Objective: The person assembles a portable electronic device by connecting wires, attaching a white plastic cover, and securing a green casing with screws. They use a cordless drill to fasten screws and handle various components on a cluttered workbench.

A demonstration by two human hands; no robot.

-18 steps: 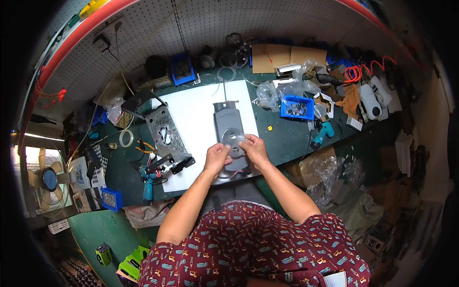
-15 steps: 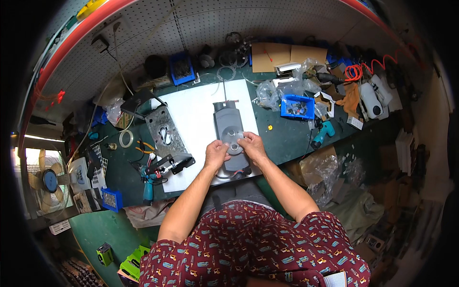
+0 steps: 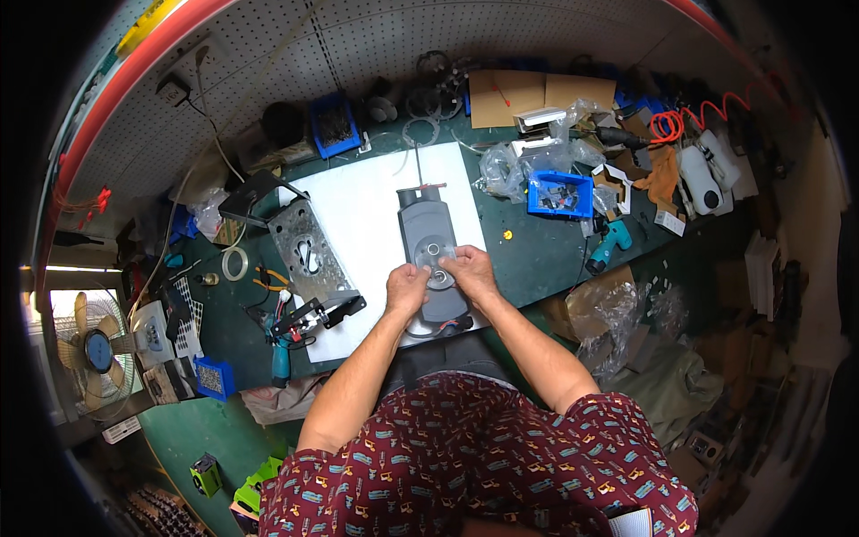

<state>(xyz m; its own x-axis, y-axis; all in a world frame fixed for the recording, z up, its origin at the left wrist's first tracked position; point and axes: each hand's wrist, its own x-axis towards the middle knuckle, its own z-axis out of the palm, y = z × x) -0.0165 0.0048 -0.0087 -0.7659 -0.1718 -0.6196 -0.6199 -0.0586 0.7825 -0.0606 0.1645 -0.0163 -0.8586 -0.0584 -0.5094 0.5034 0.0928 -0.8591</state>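
A long dark grey device housing (image 3: 426,222) lies lengthwise in front of me on a white sheet (image 3: 358,206). On its lower half sits a round grey disc (image 3: 436,263) with two ring-shaped openings. My left hand (image 3: 408,288) is closed at the disc's left edge, thumb and fingers pinched together. On the opposite edge my right hand (image 3: 470,271) pinches in the same way, its fingertips partly over the disc. The fingers hide part of the disc's rim. Red and dark wires (image 3: 458,323) show at the housing's near end.
A perforated metal plate (image 3: 300,237) and a black bracket (image 3: 340,309) lie left of the housing, near orange-handled pliers (image 3: 270,278). Rightward are a blue parts bin (image 3: 560,194), plastic bags (image 3: 503,170) and a teal power drill (image 3: 611,244). A fan (image 3: 97,351) stands far left.
The whole view has shifted slightly. Both hands stay at the disc with almost the same grip, and the housing keeps its place on the sheet.
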